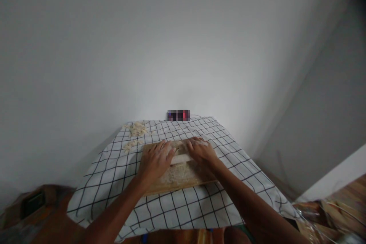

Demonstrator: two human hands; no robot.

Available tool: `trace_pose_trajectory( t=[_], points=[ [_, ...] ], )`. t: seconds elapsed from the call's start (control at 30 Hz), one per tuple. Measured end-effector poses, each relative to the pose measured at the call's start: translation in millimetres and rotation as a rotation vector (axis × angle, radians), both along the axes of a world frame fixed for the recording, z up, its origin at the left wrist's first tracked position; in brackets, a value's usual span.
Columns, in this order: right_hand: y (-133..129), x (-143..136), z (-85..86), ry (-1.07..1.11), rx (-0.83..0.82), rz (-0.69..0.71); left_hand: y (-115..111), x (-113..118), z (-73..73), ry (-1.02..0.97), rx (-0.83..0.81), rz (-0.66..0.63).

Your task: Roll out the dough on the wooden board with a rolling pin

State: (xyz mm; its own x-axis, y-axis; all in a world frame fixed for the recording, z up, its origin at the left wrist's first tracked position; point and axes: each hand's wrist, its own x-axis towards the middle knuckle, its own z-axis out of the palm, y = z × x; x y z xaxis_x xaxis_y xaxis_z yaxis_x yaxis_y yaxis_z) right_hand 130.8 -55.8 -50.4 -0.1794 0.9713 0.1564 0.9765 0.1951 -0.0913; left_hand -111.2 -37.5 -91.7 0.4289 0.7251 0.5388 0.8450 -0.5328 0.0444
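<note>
A floury wooden board (180, 177) lies on the checked tablecloth. Across its upper part runs a pale roll, perhaps a rolling pin or dough (182, 159), its ends covered by the hands. My left hand (159, 156) rests over the roll's left end, fingers stretched forward with the thumb toward the middle. Over the right end lies my right hand (201, 150), its fingers bent and dusted with flour; what is beneath its palm is hidden. Pale dough pieces (137, 129) sit in a loose heap at the cloth's back left, with smaller bits (131, 145) nearer the board.
A blurred dark and red object (178, 115) stands at the table's back edge against the white wall (171, 45). An open cardboard box (42, 202) is on the floor at the left. Plastic-wrapped items (311, 213) lie at the lower right.
</note>
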Motion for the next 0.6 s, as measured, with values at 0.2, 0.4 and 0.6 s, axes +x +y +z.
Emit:
trace_pose_trajectory(
  t=[0.2, 0.4, 0.6],
  points=[
    [18.1, -5.1, 8.7, -0.037, -0.042, -0.047, 21.2, -3.2, -4.2, -0.013, 0.001, -0.013],
    [2.5, -0.2, 1.4, -0.102, 0.018, 0.031, -2.0, 2.2, 2.1, 0.024, 0.014, 0.033],
    [-24.1, 9.6, -32.7, 0.012, 0.131, 0.067, -32.6, 7.7, -2.4, -0.002, 0.051, 0.05]
  ],
)
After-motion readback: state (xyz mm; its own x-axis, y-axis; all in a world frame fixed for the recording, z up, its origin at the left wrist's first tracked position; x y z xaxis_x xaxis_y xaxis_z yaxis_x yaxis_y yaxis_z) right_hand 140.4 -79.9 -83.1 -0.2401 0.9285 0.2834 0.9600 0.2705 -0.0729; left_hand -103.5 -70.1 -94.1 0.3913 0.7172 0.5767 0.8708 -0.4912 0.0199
